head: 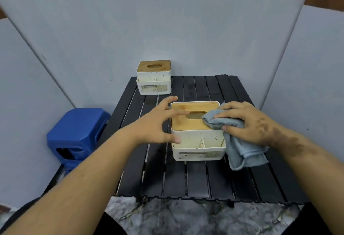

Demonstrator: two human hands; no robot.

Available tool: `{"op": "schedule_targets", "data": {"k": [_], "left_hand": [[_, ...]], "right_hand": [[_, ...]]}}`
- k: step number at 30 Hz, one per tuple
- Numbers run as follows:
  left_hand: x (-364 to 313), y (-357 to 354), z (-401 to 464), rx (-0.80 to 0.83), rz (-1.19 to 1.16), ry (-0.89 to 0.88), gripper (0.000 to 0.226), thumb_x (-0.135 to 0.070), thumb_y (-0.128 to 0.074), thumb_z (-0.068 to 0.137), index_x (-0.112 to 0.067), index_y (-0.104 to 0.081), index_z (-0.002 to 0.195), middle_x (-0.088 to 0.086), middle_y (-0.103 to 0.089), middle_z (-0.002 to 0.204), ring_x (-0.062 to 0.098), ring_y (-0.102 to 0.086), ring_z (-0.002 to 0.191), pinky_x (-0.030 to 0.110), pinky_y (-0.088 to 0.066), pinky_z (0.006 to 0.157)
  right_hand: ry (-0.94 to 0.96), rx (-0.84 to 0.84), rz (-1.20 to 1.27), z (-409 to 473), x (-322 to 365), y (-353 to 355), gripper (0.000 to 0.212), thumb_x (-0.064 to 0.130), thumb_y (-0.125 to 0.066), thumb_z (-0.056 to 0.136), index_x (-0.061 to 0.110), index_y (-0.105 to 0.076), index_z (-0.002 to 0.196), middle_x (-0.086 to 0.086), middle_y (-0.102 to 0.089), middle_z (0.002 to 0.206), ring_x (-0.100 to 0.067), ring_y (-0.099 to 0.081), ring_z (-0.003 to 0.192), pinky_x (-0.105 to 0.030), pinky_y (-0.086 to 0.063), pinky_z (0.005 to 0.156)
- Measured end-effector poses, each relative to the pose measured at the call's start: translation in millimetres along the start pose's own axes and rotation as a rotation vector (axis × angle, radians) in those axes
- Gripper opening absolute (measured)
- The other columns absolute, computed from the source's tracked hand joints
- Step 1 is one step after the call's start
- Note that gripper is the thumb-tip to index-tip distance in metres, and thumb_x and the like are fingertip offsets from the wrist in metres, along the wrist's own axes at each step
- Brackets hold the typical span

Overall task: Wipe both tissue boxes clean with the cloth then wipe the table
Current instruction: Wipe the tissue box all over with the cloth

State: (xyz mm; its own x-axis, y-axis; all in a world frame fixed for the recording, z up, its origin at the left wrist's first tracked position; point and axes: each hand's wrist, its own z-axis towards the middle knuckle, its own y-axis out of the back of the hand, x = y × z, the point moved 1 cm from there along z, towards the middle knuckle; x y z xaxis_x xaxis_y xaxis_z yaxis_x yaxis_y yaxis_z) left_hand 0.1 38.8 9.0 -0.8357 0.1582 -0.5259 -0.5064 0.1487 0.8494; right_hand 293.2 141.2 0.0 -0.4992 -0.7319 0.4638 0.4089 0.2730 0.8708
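Note:
A white tissue box with a wooden lid (188,125) stands in the middle of the black slatted table (195,180). My right hand (247,121) grips a grey-blue cloth (240,153) and presses it on the lid's right side; the rest of the cloth hangs down the box's right wall. My left hand (158,123) steadies the box from the left, fingers spread over the lid's edge and thumb on the front wall. A second, speckled tissue box (154,81) stands at the table's far left corner.
A blue plastic stool (78,132) stands on the floor left of the table. Grey panels close in the back and both sides. A marbled floor shows below the table's near edge.

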Motion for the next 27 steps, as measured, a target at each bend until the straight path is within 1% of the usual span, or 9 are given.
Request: {"op": "schedule_targets", "data": {"k": [2, 5, 7, 11, 13, 17, 19, 23, 27], "left_hand": [[5, 12, 13, 0.167, 0.076, -0.011, 0.086, -0.04, -0.09, 0.076, -0.055, -0.044, 0.147, -0.023, 0.005, 0.168, 0.014, -0.006, 0.156, 0.041, -0.015, 0.123], [12, 16, 27, 0.24, 0.114, -0.008, 0.087, -0.037, -0.09, 0.075, -0.059, -0.042, 0.144, -0.023, 0.005, 0.169, 0.017, -0.002, 0.158, 0.051, -0.015, 0.127], [12, 15, 31, 0.211, 0.124, -0.019, 0.084, -0.038, -0.092, 0.073, -0.056, -0.046, 0.141, -0.023, -0.001, 0.166, 0.019, -0.007, 0.156, 0.051, -0.019, 0.126], [11, 2, 19, 0.114, 0.029, -0.022, 0.078, -0.044, -0.095, 0.066, -0.051, -0.054, 0.133, -0.022, -0.012, 0.153, 0.014, -0.019, 0.144, 0.036, -0.025, 0.119], [9, -11, 10, 0.024, -0.024, -0.044, 0.077, -0.052, -0.094, 0.063, -0.051, -0.056, 0.13, -0.021, -0.014, 0.145, 0.017, -0.023, 0.141, 0.035, -0.028, 0.118], [-2, -40, 1, -0.178, -0.03, -0.047, 0.085, -0.062, -0.095, 0.05, -0.046, -0.059, 0.126, -0.011, -0.02, 0.134, 0.017, -0.027, 0.132, 0.041, -0.037, 0.116], [-3, -38, 1, -0.168, -0.029, -0.018, 0.084, -0.061, -0.095, 0.051, -0.047, -0.06, 0.126, -0.009, -0.023, 0.135, 0.018, -0.028, 0.132, 0.038, -0.037, 0.114], [4, -17, 6, -0.018, -0.064, 0.016, 0.064, -0.05, -0.091, 0.07, -0.053, -0.059, 0.125, -0.011, -0.037, 0.137, 0.016, -0.042, 0.128, 0.033, -0.041, 0.107], [2, -22, 10, -0.063, -0.089, 0.043, 0.06, -0.044, -0.09, 0.072, -0.049, -0.062, 0.125, -0.009, -0.04, 0.134, 0.016, -0.046, 0.123, 0.028, -0.043, 0.098]], "right_hand": [[-0.001, 0.011, 0.019, 4, -3, 2, 0.037, 0.04, -0.066, 0.085, 0.058, -0.062, 0.117, 0.024, -0.052, 0.126, -0.017, -0.048, 0.114, -0.036, -0.035, 0.106], [-0.003, 0.009, 0.041, 8, -6, 4, 0.038, 0.035, -0.069, 0.087, 0.055, -0.063, 0.119, 0.024, -0.051, 0.128, -0.016, -0.047, 0.117, -0.04, -0.036, 0.107], [0.01, 0.004, 0.047, 9, -6, 4, 0.036, 0.041, -0.065, 0.087, 0.055, -0.062, 0.12, 0.025, -0.051, 0.128, -0.014, -0.047, 0.119, -0.042, -0.036, 0.108], [-0.025, -0.041, 0.021, 8, -3, 0, 0.038, 0.05, -0.055, 0.083, 0.06, -0.059, 0.12, 0.026, -0.051, 0.126, -0.013, -0.049, 0.119, -0.043, -0.037, 0.108], [-0.065, -0.086, -0.032, 5, 2, -3, 0.038, 0.053, -0.051, 0.082, 0.06, -0.059, 0.119, 0.026, -0.05, 0.123, -0.016, -0.049, 0.114, -0.036, -0.039, 0.104], [-0.164, -0.14, -0.203, 1, 30, -22, 0.034, 0.044, -0.056, 0.092, 0.047, -0.061, 0.126, 0.018, -0.049, 0.121, -0.014, -0.04, 0.102, -0.023, -0.034, 0.088], [-0.13, -0.16, -0.218, -3, 40, -28, 0.035, 0.046, -0.055, 0.091, 0.046, -0.06, 0.126, 0.019, -0.049, 0.119, -0.012, -0.039, 0.099, -0.022, -0.036, 0.085], [-0.16, -0.161, -0.138, 4, 23, -17, 0.035, 0.046, -0.059, 0.091, 0.048, -0.062, 0.125, 0.02, -0.052, 0.121, -0.013, -0.04, 0.1, -0.021, -0.03, 0.086], [-0.186, -0.169, -0.154, 18, 6, -17, 0.034, 0.045, -0.058, 0.092, 0.049, -0.062, 0.125, 0.019, -0.051, 0.124, -0.015, -0.041, 0.102, -0.023, -0.03, 0.089]]}}
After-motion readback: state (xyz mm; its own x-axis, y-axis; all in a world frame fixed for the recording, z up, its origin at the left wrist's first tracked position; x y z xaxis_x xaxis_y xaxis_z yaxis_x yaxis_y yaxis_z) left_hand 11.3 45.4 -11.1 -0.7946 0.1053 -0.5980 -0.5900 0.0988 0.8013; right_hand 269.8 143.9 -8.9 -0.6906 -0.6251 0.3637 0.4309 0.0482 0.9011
